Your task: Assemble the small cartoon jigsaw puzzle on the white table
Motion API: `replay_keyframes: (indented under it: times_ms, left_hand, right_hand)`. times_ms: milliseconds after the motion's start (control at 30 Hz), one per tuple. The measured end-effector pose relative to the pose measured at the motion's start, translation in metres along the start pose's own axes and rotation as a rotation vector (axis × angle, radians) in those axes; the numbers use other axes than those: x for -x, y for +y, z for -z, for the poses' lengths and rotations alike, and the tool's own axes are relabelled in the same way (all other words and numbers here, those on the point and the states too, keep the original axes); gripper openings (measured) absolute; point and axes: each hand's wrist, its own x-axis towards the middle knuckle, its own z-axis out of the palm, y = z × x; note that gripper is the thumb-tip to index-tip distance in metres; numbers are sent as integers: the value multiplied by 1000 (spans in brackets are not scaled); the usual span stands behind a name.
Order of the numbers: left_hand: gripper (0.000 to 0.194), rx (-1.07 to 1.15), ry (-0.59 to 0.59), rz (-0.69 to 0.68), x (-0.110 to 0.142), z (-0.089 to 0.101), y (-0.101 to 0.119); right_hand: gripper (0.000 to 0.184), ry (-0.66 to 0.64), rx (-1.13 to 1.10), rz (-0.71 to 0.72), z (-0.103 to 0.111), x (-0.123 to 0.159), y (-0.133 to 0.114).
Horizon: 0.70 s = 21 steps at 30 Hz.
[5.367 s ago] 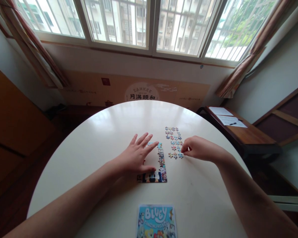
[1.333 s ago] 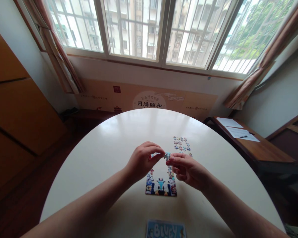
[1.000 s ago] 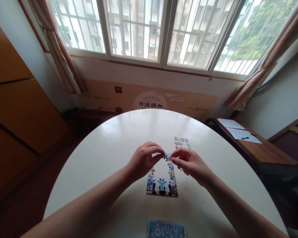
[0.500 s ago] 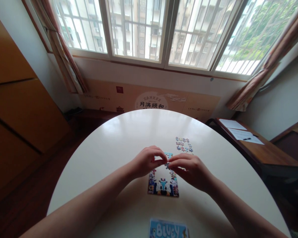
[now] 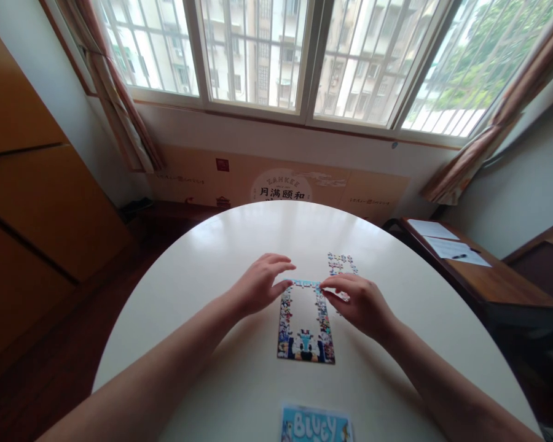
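A partly joined jigsaw puzzle (image 5: 306, 347) lies on the white table as a picture frame with a bare middle; its bottom shows a blue dog-like face. My left hand (image 5: 263, 283) hovers at the puzzle's upper left corner, thumb and fingers apart, holding nothing. At the upper right corner my right hand (image 5: 357, 302) has its thumb and forefinger pinched close together on a small puzzle piece, which the fingertips mostly hide. Loose puzzle pieces (image 5: 341, 264) lie in rows beyond my right hand, which covers some of them.
A blue "Bluey" picture sheet or box lid (image 5: 316, 423) lies near the front, cut off by the view's lower edge. The round white table (image 5: 203, 258) stands before a window. At the right is a wooden side table (image 5: 502, 285) with papers (image 5: 456, 252) and pens.
Both hands were together on a small puzzle piece above the puzzle. Now they have parted: my left hand has opened and moved up-left, my right has moved to the upper right corner.
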Motion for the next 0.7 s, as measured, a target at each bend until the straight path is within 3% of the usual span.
replay_keyframes:
  times_ms: [267,700]
  left_hand:
    - [36,-192,-131,31,2,-25,-11]
    - [35,-220,-212,48,2,-26,-11]
  right_hand:
    - [19,-43,118,1,-22,-8,9]
    - [18,-41,172,63,-25,-9,10]
